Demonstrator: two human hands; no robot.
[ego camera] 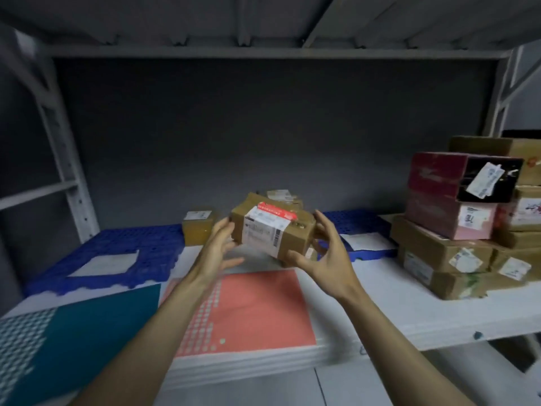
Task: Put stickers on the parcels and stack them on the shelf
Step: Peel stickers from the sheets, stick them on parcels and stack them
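Parcel (272,230) held mid-air above shelf (409,317), dead centre. Left hand (216,247) at 9 o'clock of parcel, fingers spread, touching its side. Right hand (325,256) at 4 o'clock, fingers curled round its lower corner. Stacked boxes (462,230) at 3 o'clock.

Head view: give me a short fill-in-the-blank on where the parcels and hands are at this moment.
1. The brown parcel with the white label is held between ____ hands.
2. The stack of parcels stands at the ____ end of the shelf.
3. The sticker sheet below the right hand is ____ in colour.
4. The left hand touches the parcel's ____ end.

Missing words: two; right; pink; left
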